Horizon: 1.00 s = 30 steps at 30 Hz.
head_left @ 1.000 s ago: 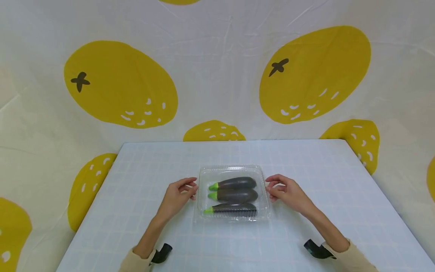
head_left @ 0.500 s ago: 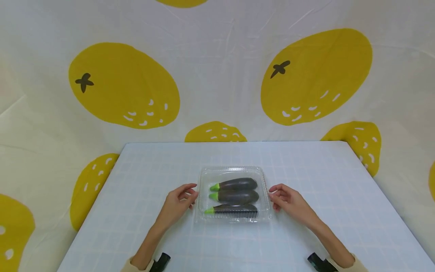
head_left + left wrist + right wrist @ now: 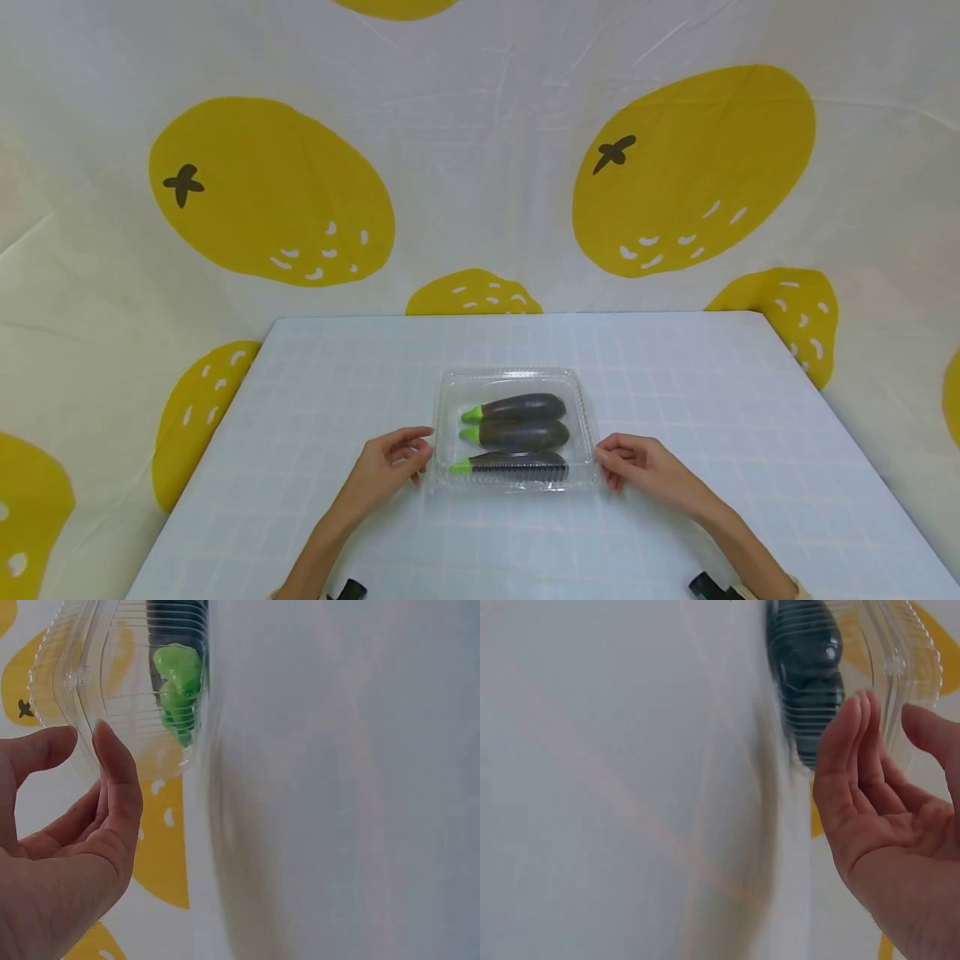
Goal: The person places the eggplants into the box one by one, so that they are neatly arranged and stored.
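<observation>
A clear plastic clamshell box (image 3: 517, 379) lies flat on the table with its lid down. Inside it, three eggplants (image 3: 525, 433) with green stem ends lie side by side. My left hand (image 3: 386, 471) is at the box's left rim, fingers bent and relaxed. In the left wrist view its thumb and index fingertips stand slightly apart beside the rim. At the right rim is my right hand (image 3: 656, 473), its thumb also apart from its fingers in the right wrist view. Whether either hand's fingertips touch the rim, I cannot tell.
The table (image 3: 360, 350) wears a pale checked cloth. Behind it hangs a white curtain (image 3: 480, 167) printed with large yellow fruits. A black wrist camera (image 3: 350, 590) sits at the left sleeve, another black camera (image 3: 711, 586) at the right.
Both hands have moved toward me along the two sides of the box, from its far half to its near half. The box and the eggplants have stayed put.
</observation>
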Tool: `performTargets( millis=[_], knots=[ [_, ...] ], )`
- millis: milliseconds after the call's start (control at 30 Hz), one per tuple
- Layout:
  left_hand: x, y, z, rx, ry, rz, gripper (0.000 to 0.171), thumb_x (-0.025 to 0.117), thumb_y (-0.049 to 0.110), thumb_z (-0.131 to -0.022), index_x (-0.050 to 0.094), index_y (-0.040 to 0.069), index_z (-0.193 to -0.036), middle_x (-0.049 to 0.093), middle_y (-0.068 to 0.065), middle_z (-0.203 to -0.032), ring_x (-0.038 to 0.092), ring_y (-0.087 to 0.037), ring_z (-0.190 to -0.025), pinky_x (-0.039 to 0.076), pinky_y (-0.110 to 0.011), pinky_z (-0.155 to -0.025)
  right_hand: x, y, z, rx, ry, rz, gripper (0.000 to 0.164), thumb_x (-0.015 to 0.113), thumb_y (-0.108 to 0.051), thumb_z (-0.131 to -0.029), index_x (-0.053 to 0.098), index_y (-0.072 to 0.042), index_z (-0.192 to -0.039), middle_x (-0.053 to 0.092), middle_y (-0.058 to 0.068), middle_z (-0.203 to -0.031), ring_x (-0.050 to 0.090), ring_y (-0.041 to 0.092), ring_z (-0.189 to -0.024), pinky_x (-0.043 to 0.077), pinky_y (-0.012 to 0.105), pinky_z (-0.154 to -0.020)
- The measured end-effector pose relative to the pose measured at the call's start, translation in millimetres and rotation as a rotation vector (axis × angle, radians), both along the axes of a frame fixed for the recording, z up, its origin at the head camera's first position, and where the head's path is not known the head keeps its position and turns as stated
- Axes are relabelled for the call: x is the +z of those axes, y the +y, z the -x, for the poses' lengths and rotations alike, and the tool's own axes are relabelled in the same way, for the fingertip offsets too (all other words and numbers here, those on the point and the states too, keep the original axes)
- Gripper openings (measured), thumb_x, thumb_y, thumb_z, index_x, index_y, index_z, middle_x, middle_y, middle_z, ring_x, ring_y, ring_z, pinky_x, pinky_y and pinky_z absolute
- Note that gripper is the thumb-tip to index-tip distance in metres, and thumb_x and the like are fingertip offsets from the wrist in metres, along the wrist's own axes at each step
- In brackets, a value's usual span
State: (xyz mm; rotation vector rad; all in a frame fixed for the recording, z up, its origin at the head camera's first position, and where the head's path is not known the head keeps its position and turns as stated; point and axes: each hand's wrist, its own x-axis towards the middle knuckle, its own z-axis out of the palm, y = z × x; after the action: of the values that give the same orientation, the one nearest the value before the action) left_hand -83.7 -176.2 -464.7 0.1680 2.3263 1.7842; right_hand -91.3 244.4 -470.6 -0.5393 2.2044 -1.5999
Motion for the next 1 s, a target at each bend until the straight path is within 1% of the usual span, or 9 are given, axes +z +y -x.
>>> performTargets(
  millis=[167, 300, 433, 500, 567, 700, 800, 900, 1000],
  knots=[
    [-0.8, -4, -4.0, -0.059, -0.037, -0.025, 0.04, 0.072, 0.015, -0.098, 0.062, -0.006, -0.131, 0.069, -0.013, -0.097, 0.066, -0.018, -0.077, 0.058, -0.029, -0.067, 0.0, 2, -1.6, 0.064, -0.028, 0.045, 0.023, 0.056, -0.013, -0.107, 0.065, 0.008, -0.11, 0.067, 0.02, -0.085, 0.066, 0.022, -0.072, 0.059, 0.031, -0.069],
    [-2.3, -6, -6.1, -0.158, -0.035, -0.058, 0.039, 0.07, 0.013, -0.098, 0.057, -0.009, -0.129, 0.067, -0.014, -0.093, 0.066, -0.019, -0.074, 0.057, -0.029, -0.067, -0.4, 5, -1.7, 0.093, -0.08, 0.064, 0.023, 0.058, -0.013, -0.106, 0.063, 0.008, -0.114, 0.066, 0.021, -0.085, 0.065, 0.021, -0.074, 0.058, 0.031, -0.071],
    [-4.3, -8, -6.0, -0.252, -0.042, -0.082, 0.031, 0.069, 0.011, -0.098, 0.058, -0.009, -0.119, 0.065, -0.013, -0.087, 0.065, -0.023, -0.071, 0.059, -0.032, -0.066, -0.7, 8, -1.0, 0.137, -0.093, 0.086, 0.022, 0.058, -0.009, -0.105, 0.06, 0.009, -0.117, 0.064, 0.021, -0.084, 0.063, 0.024, -0.073, 0.058, 0.033, -0.071],
    [-4.9, -9, -5.3, -0.287, -0.049, -0.07, 0.026, 0.069, 0.013, -0.098, 0.06, -0.008, -0.112, 0.065, -0.013, -0.084, 0.065, -0.023, -0.07, 0.058, -0.032, -0.066, -0.6, 7, -0.3, 0.161, -0.089, 0.099, 0.02, 0.058, -0.007, -0.105, 0.06, 0.009, -0.115, 0.063, 0.023, -0.083, 0.062, 0.027, -0.073, 0.058, 0.034, -0.069],
    [-5.5, -10, -4.7, -0.318, -0.061, -0.052, 0.024, 0.069, 0.016, -0.099, 0.064, -0.006, -0.105, 0.065, -0.015, -0.082, 0.065, -0.022, -0.069, 0.058, -0.032, -0.067, -0.4, 6, 0.6, 0.172, -0.093, 0.092, 0.017, 0.058, -0.008, -0.105, 0.062, 0.007, -0.113, 0.062, 0.021, -0.082, 0.061, 0.026, -0.071, 0.058, 0.035, -0.068],
    [-6.7, -13, -3.8, -0.366, -0.093, -0.029, 0.029, 0.067, 0.023, -0.101, 0.069, -0.006, -0.097, 0.066, -0.023, -0.08, 0.064, -0.016, -0.066, 0.056, -0.029, -0.068, 0.1, 5, 2.3, 0.201, -0.123, 0.063, 0.016, 0.059, -0.01, -0.105, 0.065, 0.005, -0.107, 0.064, 0.018, -0.081, 0.061, 0.02, -0.071, 0.057, 0.033, -0.067],
    [-7.3, -14, -2.8, -0.398, -0.103, -0.046, 0.03, 0.066, 0.022, -0.102, 0.071, -0.007, -0.096, 0.067, -0.028, -0.083, 0.063, -0.014, -0.066, 0.057, -0.029, -0.067, -0.2, 5, 3.4, 0.232, -0.146, 0.062, 0.019, 0.059, -0.01, -0.105, 0.066, 0.008, -0.105, 0.066, 0.024, -0.083, 0.063, 0.019, -0.073, 0.058, 0.032, -0.069],
    [-8.2, -15, -1.4, -0.42, -0.105, -0.066, 0.03, 0.066, 0.021, -0.102, 0.072, -0.007, -0.097, 0.067, -0.031, -0.086, 0.063, -0.014, -0.067, 0.058, -0.029, -0.065, -0.4, 5, 3.8, 0.233, -0.176, 0.061, 0.022, 0.059, -0.011, -0.105, 0.067, 0.01, -0.104, 0.068, 0.028, -0.085, 0.064, 0.017, -0.074, 0.059, 0.032, -0.07],
    [-8.6, -15, -0.2, -0.429, -0.105, -0.075, 0.029, 0.065, 0.02, -0.102, 0.072, -0.008, -0.097, 0.067, -0.031, -0.086, 0.063, -0.013, -0.067, 0.058, -0.028, -0.065, -0.1, 4, 3.9, 0.223, -0.201, 0.057, 0.024, 0.06, -0.013, -0.105, 0.068, 0.01, -0.103, 0.07, 0.027, -0.087, 0.064, 0.014, -0.076, 0.059, 0.032, -0.071]
  ],
)
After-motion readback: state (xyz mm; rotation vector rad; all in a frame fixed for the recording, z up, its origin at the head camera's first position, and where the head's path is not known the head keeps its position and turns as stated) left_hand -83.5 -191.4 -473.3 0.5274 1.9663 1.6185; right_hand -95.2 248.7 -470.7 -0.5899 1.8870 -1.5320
